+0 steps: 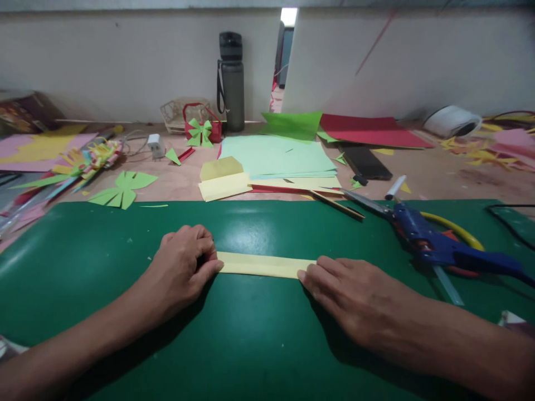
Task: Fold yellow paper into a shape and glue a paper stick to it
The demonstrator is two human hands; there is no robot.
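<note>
A pale yellow paper strip (pixel 263 264) lies stretched sideways over the green mat (pixel 251 334), with what looks like a fold along its length. My left hand (pixel 186 264) pinches its left end between thumb and fingers. At the right end, my right hand (pixel 346 292) is closed on the paper, fingers pressed together over it. Both ends of the strip are hidden under the fingers. Behind the strip, past the mat's far edge, sits a folded yellow paper piece (pixel 225 186) with an angled flap.
A blue glue gun (pixel 443 245) and scissors (pixel 368 201) lie at the right. Behind are mint green sheets (pixel 280 155), a phone (pixel 368 161), red paper (pixel 371 131), a dark bottle (pixel 233 83) and a small red bag (pixel 209 132). Green paper cutouts (pixel 124 189) lie left.
</note>
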